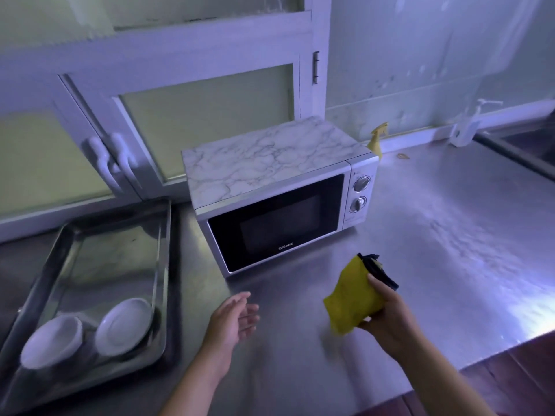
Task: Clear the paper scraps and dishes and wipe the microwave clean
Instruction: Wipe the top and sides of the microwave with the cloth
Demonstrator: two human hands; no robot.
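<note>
Two white round dishes (pixel 124 330) lie in the shiny rectangular steel tray (pixel 105 259) left of the silver, marble-topped microwave (pixel 279 193), so we judge the clearing done and the wiping next. Our right hand (pixel 387 313) grips a bunched yellow cloth with a dark edge (pixel 351 298) over the steel counter (pixel 435 250), near the shut door marked "Galanz", ready to wipe. Our left hand (pixel 237 319) hovers empty, fingers relaxed.

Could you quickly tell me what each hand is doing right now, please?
Left hand: open, holding nothing.
Right hand: gripping the yellow cloth.
</note>
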